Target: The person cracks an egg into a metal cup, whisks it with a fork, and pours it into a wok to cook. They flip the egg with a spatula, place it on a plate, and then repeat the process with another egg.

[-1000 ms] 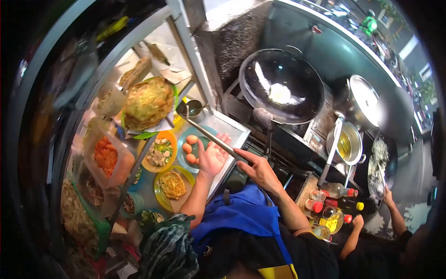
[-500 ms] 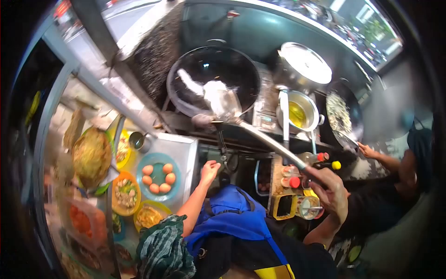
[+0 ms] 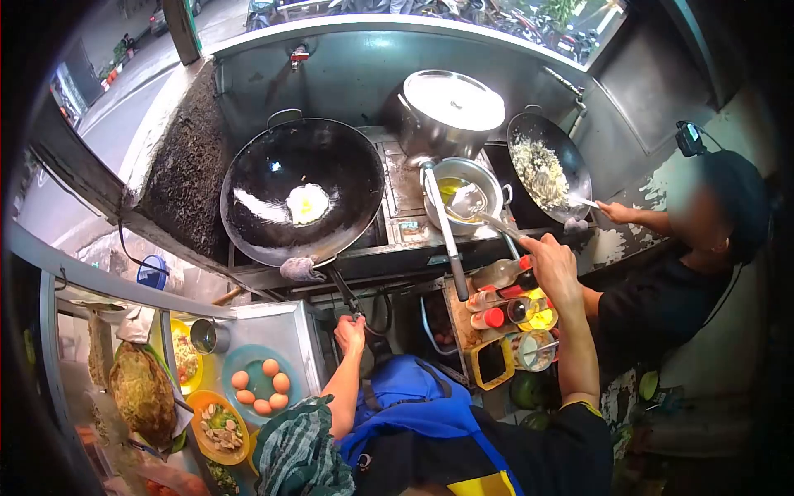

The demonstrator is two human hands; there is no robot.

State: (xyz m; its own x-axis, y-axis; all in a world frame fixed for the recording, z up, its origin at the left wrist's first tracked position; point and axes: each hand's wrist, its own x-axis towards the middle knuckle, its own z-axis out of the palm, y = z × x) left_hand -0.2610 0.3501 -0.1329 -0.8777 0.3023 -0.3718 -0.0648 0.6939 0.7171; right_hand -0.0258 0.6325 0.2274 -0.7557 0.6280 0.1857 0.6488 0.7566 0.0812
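Your ladle (image 3: 468, 202) has swung from over the big wok (image 3: 308, 157) to the saucepan (image 3: 437, 219) on its right, and your left hand (image 3: 350, 335) has shifted up toward the stove. Its metal bowl is shining and tilting inside the saucepan, against yellowish oil (image 3: 449, 187). A single egg (image 3: 308, 203) is lying in the dark wok, white around the edge and yellow toward the middle, with a bright streak of glare beside it.

Around the ladle, the saucepan's rim is leaving little room. The lidded pot (image 3: 455, 99) is crowding the far side, and a long pale handle (image 3: 445, 236) is slanting across the near left side. A strip of stovetop (image 3: 403, 188) is separating wok from saucepan, and bare black metal is surrounding the egg. Below your right forearm, bottles and jars (image 3: 488, 318) are packing the wooden tray (the red caps are standing out). A co-worker's hand (image 3: 616, 212) is working the smaller wok (image 3: 538, 128), well apart from yours.

Your right hand (image 3: 552, 266) is closing its fingers around the ladle's handle, with the bowl reaching away to the upper left. Your left hand's fingers are curling at the lower end of a dark metal bar (image 3: 343, 289) below the wok; it is probably touching, but you cannot tell how firmly it is gripping.
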